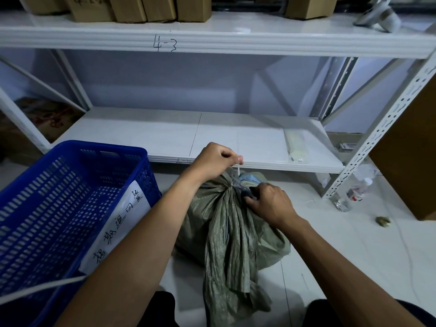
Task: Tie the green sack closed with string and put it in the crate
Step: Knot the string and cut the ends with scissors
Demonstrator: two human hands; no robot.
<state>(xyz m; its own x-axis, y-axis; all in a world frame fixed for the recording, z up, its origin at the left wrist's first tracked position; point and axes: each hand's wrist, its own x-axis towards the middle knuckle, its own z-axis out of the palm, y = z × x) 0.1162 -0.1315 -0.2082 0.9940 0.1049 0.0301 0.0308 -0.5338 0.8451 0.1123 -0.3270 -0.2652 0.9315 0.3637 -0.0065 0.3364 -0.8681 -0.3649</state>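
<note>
Our left hand (214,159) is raised just above the sack (231,230), its thumb and curled fingers pinching the white string (238,173). The string runs straight down from the pinch to the gathered neck of the sack, where it wraps around the bunched cloth. Our right hand (271,204) sits lower and to the right, fingers curled in against that neck and gripping it just beside the wrap. We cannot tell whether it also holds an end of the string.

The sack stands on the pale floor (342,256) between our knees, directly in front of the low shelf (236,138). Its loose top hangs down over the front towards us, and a bit of blue shows at the opening behind the neck.

The blue crate (59,197) stands to the left of the sack, close to our left forearm, with a white handwritten label (118,223) on its inner wall. A white cord (35,290) crosses the crate's near corner at the lower left.

Cardboard boxes (141,8) line the upper shelf, whose edge is marked "4-3". A clear bottle (354,193) lies on the floor by the right shelf post, with a brown carton (405,161) beyond it.
</note>
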